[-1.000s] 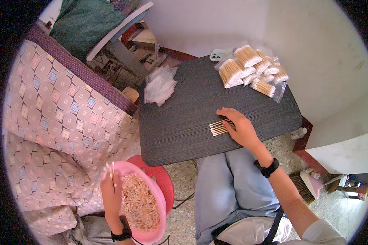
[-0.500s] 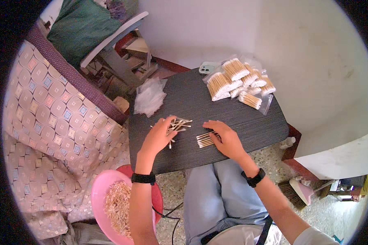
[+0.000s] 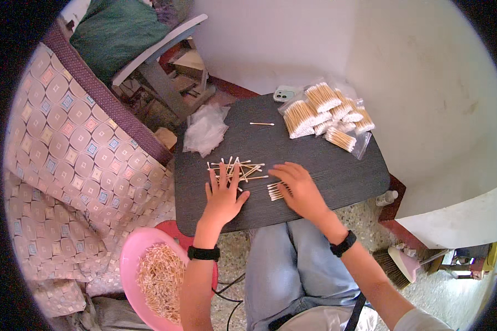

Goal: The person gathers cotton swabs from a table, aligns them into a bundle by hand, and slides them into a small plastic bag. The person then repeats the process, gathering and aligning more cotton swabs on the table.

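Note:
Loose cotton swabs (image 3: 252,168) lie crisscrossed on the dark table (image 3: 326,182), and my left hand (image 3: 224,196) rests on them with its fingers spread. To the right, my right hand (image 3: 295,187) is held over a neat row of cotton swabs (image 3: 274,192); its fingers are stretched out and partly cover the row. A single cotton swab (image 3: 262,124) lies apart, farther back on the tabletop. At the back right is a heap of clear bags filled with cotton swabs (image 3: 305,117). Flat clear plastic bags (image 3: 206,131) are piled at the back left.
A pink basin (image 3: 131,259) full of loose swabs stands low at the left, by a red stool (image 3: 174,229). A phone (image 3: 284,94) lies at the table's far edge. A patterned cloth-covered seat (image 3: 72,127) borders the left; a broom (image 3: 397,265) is on the floor at right.
My left hand has let go of its swabs and opened; they now lie scattered beneath it. One swab has landed farther back. My right hand stays by its row.

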The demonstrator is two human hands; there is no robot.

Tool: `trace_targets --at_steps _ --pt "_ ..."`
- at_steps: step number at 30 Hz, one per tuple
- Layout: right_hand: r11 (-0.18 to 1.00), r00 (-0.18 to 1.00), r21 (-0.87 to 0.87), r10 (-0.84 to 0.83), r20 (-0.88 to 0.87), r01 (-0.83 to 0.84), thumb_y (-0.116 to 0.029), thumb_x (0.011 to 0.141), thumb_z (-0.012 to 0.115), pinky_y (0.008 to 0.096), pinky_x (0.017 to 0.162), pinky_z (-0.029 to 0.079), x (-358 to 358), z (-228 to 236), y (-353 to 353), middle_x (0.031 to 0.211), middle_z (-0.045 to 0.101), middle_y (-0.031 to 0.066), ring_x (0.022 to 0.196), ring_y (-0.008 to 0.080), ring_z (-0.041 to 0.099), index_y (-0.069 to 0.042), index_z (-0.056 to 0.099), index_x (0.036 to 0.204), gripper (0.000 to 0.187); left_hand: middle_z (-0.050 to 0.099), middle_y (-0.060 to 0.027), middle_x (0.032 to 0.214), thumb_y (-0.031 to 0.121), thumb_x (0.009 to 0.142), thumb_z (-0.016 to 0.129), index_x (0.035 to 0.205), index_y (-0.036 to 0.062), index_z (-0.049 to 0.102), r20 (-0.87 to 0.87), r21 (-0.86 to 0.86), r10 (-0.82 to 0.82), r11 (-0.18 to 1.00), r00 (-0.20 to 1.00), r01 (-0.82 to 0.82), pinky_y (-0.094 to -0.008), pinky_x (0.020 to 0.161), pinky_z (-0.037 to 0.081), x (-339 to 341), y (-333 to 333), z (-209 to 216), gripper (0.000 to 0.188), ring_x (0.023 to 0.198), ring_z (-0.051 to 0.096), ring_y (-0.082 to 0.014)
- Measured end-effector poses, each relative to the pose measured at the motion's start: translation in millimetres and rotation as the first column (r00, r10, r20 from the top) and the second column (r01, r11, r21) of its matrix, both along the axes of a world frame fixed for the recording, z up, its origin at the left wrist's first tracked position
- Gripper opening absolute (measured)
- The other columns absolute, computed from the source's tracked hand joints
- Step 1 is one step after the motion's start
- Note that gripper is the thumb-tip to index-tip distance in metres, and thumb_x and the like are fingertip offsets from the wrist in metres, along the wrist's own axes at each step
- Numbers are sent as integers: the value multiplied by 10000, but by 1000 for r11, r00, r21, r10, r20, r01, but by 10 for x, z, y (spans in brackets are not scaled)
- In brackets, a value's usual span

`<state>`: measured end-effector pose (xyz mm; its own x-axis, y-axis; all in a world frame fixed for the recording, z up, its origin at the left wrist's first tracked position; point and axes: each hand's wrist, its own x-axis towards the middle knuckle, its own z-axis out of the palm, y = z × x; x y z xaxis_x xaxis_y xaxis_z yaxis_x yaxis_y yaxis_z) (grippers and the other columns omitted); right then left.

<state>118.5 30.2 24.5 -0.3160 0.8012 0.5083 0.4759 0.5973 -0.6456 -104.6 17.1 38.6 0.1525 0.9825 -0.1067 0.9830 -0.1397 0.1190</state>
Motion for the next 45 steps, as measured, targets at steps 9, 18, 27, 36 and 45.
trace_targets --at_steps 9,18,27,36,45 --pt "979 971 200 -86 223 41 -51 746 564 388 857 445 -511 -98 199 1050 574 89 984 281 532 -60 623 1002 263 180 -207 1512 394 916 513 1465 181 279 29 370 97 924 995 -101 -621 1046 219 140 -44 -333 633 1363 166 -481" --pt "968 922 235 -169 347 89 -117 776 565 357 792 442 -421 -162 347 927 535 69 916 247 508 -67 603 846 94 263 -171 1494 310 912 494 1431 160 350 71 503 197 840 978 -206 -525 1102 191 286 -52 -354 559 1372 206 -415" --pt "961 935 274 -134 329 42 -157 825 574 360 797 434 -385 -120 436 924 536 64 914 251 497 -82 603 873 94 248 -182 1498 322 892 513 1429 120 345 162 468 219 841 962 -271 -529 1111 160 288 -64 -330 598 1383 185 -404" --pt "991 979 132 -52 199 26 -90 792 634 374 800 420 -233 36 392 850 605 58 879 259 539 -62 599 854 76 417 -162 1377 250 868 600 1349 75 412 397 600 -48 769 917 -220 -557 1112 133 273 4 -216 545 1331 312 -335" --pt "963 962 250 27 273 -98 -153 813 600 373 782 423 -203 150 360 857 582 54 899 245 527 -92 604 904 110 701 -47 781 128 864 627 973 36 663 765 465 -221 840 604 -282 -487 1100 251 414 310 -150 147 775 664 -206"
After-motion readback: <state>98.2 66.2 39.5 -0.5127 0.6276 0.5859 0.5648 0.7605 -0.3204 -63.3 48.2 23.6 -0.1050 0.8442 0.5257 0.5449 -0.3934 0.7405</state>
